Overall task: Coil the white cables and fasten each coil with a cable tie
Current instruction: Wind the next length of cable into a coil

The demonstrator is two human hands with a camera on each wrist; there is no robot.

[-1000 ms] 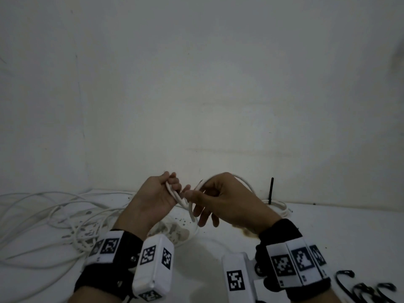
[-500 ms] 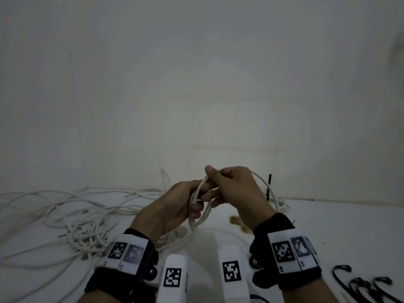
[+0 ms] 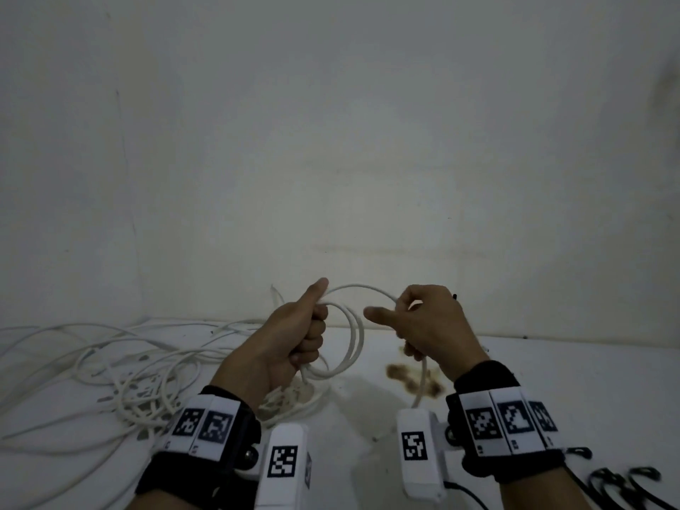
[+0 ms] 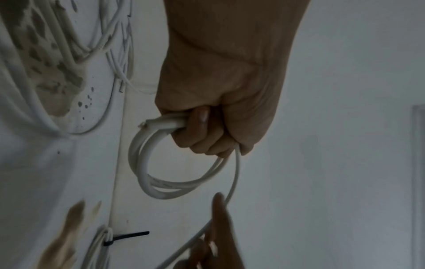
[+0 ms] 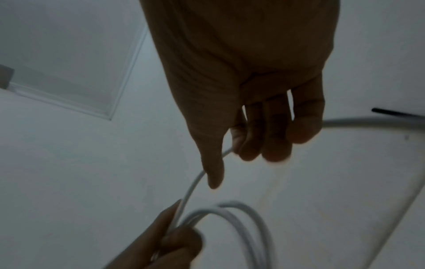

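Observation:
My left hand (image 3: 307, 334) grips a small coil of white cable (image 3: 353, 342) in a fist, thumb up; the left wrist view shows the coil (image 4: 149, 174) hanging below the curled fingers with the cut cable end sticking out. A strand of the same cable (image 3: 364, 288) arcs from the left thumb to my right hand (image 3: 415, 318), whose fingers curl round it, and it trails down toward the table. In the right wrist view the strand (image 5: 193, 185) runs beside the thumb. A tangle of loose white cables (image 3: 121, 373) lies on the table at left.
Black cable ties (image 3: 625, 484) lie at the table's front right. A tied coil with a black tie (image 4: 122, 238) rests near the wall behind my right hand. A brown stain (image 3: 404, 377) marks the white table (image 3: 552, 380). The wall stands close behind.
My hands have moved apart: the right hand slid rightward along the cable, drawing out a new arc, while the left hand keeps its grip on the coil.

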